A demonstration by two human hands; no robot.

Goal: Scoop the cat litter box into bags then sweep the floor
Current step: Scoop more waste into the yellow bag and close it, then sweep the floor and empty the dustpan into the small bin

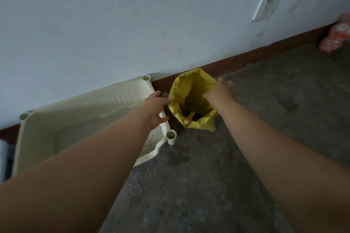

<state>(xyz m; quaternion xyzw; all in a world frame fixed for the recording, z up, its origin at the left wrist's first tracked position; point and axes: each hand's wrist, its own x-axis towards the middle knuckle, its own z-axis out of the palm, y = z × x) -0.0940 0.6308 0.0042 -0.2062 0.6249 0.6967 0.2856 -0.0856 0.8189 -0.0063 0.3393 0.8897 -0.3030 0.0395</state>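
Head view, looking down at a grey floor along a white wall. On the left, against the wall: cream litter box, grey litter inside, round post at its near right corner. Just right of the box, backed against the brown baseboard: yellow bag, upright, mouth wide open. Down in the bag, dark clumps and a tan rounded handle, tilted against the near side.

Left hand over the box's right edge, fingers spread and relaxed, thumb apart, grasping nothing, one fingertip touching the bag's left rim. Right hand over the bag's right rim, fingers stretched out past it and blurred, thumb toward the opening, no grip visible.

Loose granules scattered on the floor near the box. Farther right, wall socket and, at the far right edge, pink toy against the baseboard.
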